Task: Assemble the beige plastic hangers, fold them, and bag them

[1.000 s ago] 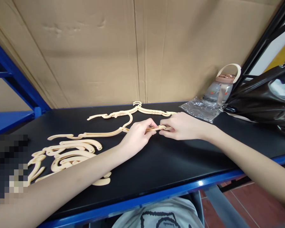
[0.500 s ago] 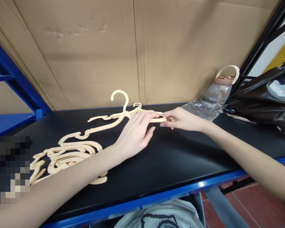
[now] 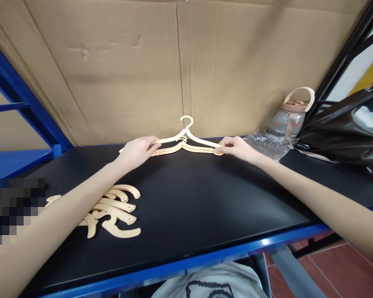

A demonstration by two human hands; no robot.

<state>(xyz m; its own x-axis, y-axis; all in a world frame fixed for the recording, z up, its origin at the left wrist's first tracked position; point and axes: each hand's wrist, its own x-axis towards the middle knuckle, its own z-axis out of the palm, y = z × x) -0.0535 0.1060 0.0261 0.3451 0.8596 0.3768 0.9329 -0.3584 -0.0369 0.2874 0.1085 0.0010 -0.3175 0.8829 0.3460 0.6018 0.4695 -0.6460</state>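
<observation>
Cream in both grips — pinches hanger (image 3: 185,131) narrowly with left hand (image 3: 139,149) at nine o'clock, right hand (image 3: 237,147) at three (hook (image 3: 192,122) towards twelve).

Black tabletop (image 3: 180,207), blue front edge (image 3: 202,262), heaped cream hanger pieces (image 3: 119,211), hanger at back (image 3: 170,150), clear plastic (image 3: 261,145), bottle (image 3: 282,123), black bag (image 3: 332,134)

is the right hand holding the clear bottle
No, the right hand pinches one arm of a cream hanger, while the clear bottle stands apart, farther to the right.
</observation>
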